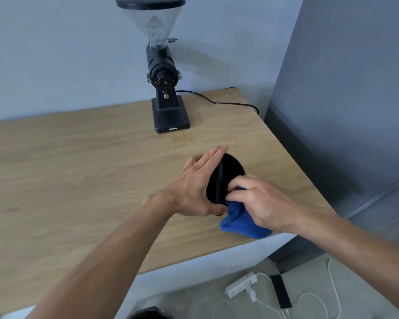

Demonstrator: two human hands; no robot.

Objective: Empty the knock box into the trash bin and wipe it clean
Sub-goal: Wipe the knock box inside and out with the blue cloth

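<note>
The black round knock box (226,176) is tilted on its side above the wooden table (78,169), its opening turned to the right, with a dark bar across it. My left hand (194,187) grips its outer wall from the left. My right hand (260,201) presses a blue cloth (240,222) into the opening; the cloth's lower part hangs down near the table's front edge. A dark round rim, possibly the trash bin (148,314), shows at the bottom edge on the floor.
A black coffee grinder (166,84) with a clear hopper stands at the back of the table, its cord (217,102) running right. A grey wall panel rises to the right. On the floor lie a white power strip (240,284) and cables.
</note>
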